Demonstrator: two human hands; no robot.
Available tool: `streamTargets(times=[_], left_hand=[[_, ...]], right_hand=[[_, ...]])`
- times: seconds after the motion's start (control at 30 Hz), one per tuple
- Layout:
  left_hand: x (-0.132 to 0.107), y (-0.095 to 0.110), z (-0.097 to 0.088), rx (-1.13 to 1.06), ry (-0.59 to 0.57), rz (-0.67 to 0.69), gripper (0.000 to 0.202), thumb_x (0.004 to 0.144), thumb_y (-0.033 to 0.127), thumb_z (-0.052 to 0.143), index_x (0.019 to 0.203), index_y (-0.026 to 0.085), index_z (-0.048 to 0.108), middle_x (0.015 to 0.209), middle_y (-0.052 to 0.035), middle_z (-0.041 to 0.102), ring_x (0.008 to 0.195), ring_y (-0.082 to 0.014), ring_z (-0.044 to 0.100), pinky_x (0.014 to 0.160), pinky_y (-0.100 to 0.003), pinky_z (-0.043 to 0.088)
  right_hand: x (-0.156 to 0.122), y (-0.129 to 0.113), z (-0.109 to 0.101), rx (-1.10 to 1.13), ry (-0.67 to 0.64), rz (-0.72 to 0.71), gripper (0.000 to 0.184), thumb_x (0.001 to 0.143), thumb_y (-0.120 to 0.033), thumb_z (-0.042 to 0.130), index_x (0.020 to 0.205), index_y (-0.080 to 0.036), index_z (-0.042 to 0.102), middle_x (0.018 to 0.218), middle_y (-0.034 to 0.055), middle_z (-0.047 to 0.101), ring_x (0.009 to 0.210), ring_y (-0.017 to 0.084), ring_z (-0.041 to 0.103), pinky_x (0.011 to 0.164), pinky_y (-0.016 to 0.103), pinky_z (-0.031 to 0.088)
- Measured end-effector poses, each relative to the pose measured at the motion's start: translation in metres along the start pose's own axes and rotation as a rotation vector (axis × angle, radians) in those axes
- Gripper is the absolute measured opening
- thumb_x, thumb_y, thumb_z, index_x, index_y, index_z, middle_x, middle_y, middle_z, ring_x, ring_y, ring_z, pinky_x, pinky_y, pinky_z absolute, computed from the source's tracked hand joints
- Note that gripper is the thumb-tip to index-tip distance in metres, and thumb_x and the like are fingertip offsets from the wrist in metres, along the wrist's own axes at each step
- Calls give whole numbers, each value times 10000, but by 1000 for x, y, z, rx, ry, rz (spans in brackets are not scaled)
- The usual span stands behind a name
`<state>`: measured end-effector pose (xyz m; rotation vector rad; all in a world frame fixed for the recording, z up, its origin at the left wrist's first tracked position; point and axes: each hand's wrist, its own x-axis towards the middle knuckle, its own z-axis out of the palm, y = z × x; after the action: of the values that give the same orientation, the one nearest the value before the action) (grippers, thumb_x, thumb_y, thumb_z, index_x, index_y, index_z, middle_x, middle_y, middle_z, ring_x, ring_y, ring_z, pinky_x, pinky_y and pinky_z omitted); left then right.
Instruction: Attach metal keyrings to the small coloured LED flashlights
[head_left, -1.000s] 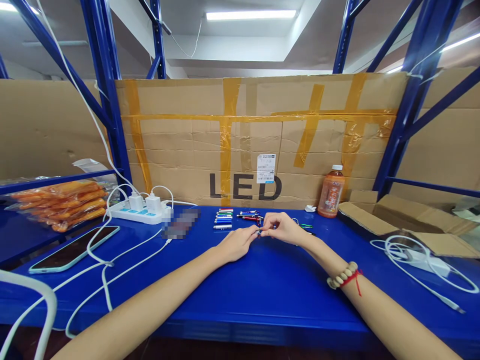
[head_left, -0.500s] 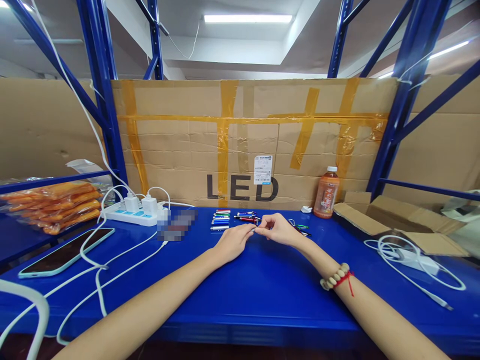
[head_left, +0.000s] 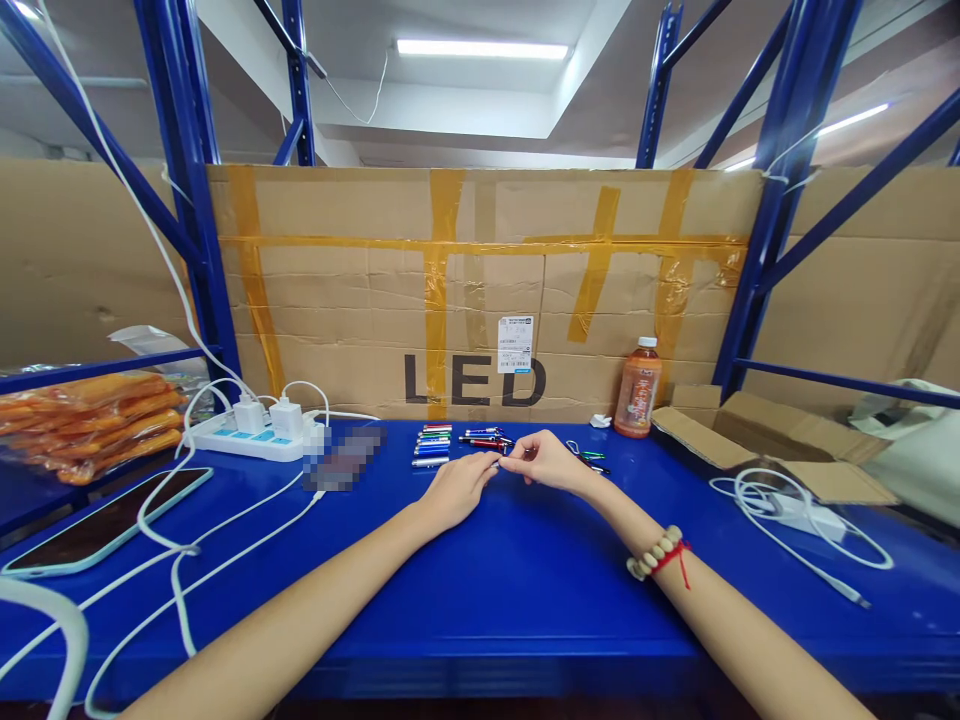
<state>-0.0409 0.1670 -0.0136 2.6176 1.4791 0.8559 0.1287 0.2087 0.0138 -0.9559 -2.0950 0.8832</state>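
Note:
Over the blue tabletop my left hand [head_left: 454, 490] lies low, palm down, its fingers pressed together and their undersides hidden. My right hand [head_left: 546, 460] is closed in a pinch just beside its fingertips. A tiny silvery bit [head_left: 497, 464] shows where the fingertips meet; what it belongs to is hidden. Just left of my left hand is a row of short coloured barrels [head_left: 431, 450], like pen parts, in silver, blue, green and red. Behind my hands lie several blue and dark red pens [head_left: 484, 436]. Green and dark pen-like pieces [head_left: 592, 455] lie beyond my right wrist.
At left are a phone [head_left: 112, 515], a white power strip [head_left: 251, 440] with plugs and cables, and bagged orange items [head_left: 90, 415]. A drink bottle [head_left: 638, 390], an open cardboard box [head_left: 780, 440] and a coiled white cable [head_left: 795, 515] stand at right. Cardboard [head_left: 360, 300] closes the back.
The view has swung slightly, so everything sits a little further left. Both hands stay together at the same spot, fingertips still meeting; nothing has been put down.

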Motion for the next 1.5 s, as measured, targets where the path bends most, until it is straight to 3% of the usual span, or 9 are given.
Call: streamTargets(times=[0.2,0.33,0.5,0.63,0.7,0.83,1.03,1.27,1.5], left_hand=[[1,-1,0,0,18,-14,289,894,249,319,1112,221,507,1123,-36,576,1033,-176,530,868,-288,415],[1,5,-4,-22,9,-31,354,889,215,311,1226,244,413,1160,-32,556,996,-169,545,823,-283,425],[3,6,-4,-21,68,-52,339,888,210,279,1181,236,449,955,-24,605,832,-155,563,701,-246,414],[6,5,-2,-111,116,-119,318,901,275,265,1161,242,446,824,-6,591,742,-141,551,642,-224,381],[6,5,0,-140,103,-136,313,900,291,263,1151,240,443,793,-2,579,714,-138,542,619,-219,365],[7,3,3,-190,80,-123,267,895,293,264,1055,221,466,745,12,556,668,-122,516,612,-213,350],[6,3,4,-249,6,-81,235,898,297,258,930,202,470,717,27,544,639,-103,498,614,-205,346],[0,7,2,-81,-72,-83,214,907,296,239,957,207,427,763,6,567,657,-137,523,566,-215,324],[-1,5,1,-50,-85,-66,224,905,288,234,911,203,442,754,6,570,648,-135,528,561,-210,331]], right_hand=[[0,-2,-2,11,-2,10,373,564,-473,686,563,-120,568,458,-14,496,407,66,439,408,189,335],[1,0,-2,19,25,-7,394,577,-501,662,572,-114,586,474,-7,510,406,67,440,415,195,330],[4,4,0,-9,111,-45,400,584,-500,671,576,-110,582,511,3,539,405,65,443,418,197,332],[7,7,1,11,185,-154,438,591,-480,683,829,-118,616,688,22,604,428,67,485,420,195,378],[7,6,0,43,160,-215,464,600,-481,678,894,-126,623,781,41,611,441,62,499,426,198,402],[6,5,-5,82,82,-280,378,620,-461,673,784,-121,661,818,57,595,455,60,513,440,205,430],[5,10,-14,139,-65,-247,293,624,-392,694,726,-119,659,790,41,577,448,56,516,390,185,383],[6,18,-12,176,-102,-230,298,596,-400,715,674,-120,651,740,31,567,449,61,515,376,182,371],[4,15,-7,122,-95,-260,329,614,-447,690,654,-124,641,718,33,558,446,63,510,381,186,375]])
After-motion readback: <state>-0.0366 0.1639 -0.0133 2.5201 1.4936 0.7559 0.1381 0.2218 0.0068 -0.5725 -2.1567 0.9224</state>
